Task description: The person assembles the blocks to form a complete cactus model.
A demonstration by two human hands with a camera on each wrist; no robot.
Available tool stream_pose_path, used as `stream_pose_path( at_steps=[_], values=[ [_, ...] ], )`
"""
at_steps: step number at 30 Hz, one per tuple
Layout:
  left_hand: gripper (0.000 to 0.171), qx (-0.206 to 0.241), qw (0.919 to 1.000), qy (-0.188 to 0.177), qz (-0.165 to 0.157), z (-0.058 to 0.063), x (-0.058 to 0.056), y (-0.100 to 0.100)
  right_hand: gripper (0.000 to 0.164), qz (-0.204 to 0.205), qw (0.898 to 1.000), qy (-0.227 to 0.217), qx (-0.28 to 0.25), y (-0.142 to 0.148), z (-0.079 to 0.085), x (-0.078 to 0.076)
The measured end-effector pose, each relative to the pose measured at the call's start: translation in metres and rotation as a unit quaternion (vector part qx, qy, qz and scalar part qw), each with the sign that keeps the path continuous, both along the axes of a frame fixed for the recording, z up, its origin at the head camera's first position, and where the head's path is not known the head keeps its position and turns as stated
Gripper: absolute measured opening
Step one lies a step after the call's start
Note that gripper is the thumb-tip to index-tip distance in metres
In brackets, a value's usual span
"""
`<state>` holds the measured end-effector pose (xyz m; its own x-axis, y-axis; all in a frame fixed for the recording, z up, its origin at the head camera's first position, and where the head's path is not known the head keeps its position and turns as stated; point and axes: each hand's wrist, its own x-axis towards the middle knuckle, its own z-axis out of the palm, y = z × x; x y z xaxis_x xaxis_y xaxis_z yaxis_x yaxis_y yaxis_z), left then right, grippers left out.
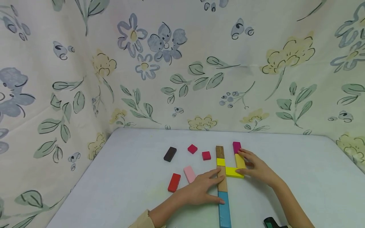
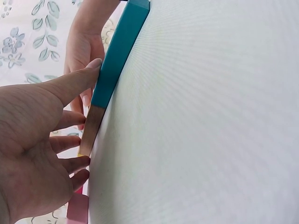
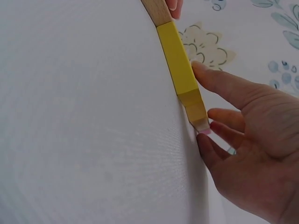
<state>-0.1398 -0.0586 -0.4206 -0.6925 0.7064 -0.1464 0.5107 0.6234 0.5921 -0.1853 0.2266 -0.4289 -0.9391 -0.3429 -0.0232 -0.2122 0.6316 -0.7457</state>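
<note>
A column of blocks lies flat: a brown block (image 1: 220, 152), a small yellow block (image 1: 220, 161), a tan block (image 1: 223, 186) and a long blue block (image 1: 224, 212). My left hand (image 1: 201, 190) rests across it, fingertips on the tan block and thumb on the blue one. From the column a bright yellow block (image 1: 232, 172) runs right. Above its right end stand a pale yellow block (image 1: 240, 161) and a magenta block (image 1: 236, 147) in line. My right hand (image 1: 258, 167) touches this branch, thumb at the bright yellow block (image 3: 180, 60), fingers along the upper two.
Left of the column lie a dark brown block (image 1: 170, 154), two small red blocks, a pink block (image 1: 189, 174) partly behind my left hand, and a red block (image 1: 174, 182). A black device (image 1: 271, 222) shows by my right forearm. Floral cloth (image 1: 182, 79) hangs behind the white table (image 1: 137, 158).
</note>
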Motion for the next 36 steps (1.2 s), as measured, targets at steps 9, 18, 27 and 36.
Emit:
stream_pose_path(
  at_steps=[9,18,27,36],
  values=[
    [0.077,0.013,0.9999,-0.004,0.004,0.004,-0.002,-0.001,0.085,-0.002,1.0,-0.009,-0.004,-0.001,0.0,-0.001],
    [0.073,0.01,0.9982,0.019,0.056,0.011,-0.006,-0.006,0.085,-0.003,1.0,-0.007,-0.003,-0.001,-0.002,-0.001],
    [0.074,0.033,0.9931,0.025,0.11,0.021,-0.017,-0.023,0.083,-0.001,1.0,0.001,0.0,0.001,-0.003,0.0],
    [0.074,0.094,0.988,0.011,0.122,0.02,-0.037,-0.055,0.081,0.004,1.0,0.004,-0.007,0.001,-0.004,0.0]
  ],
)
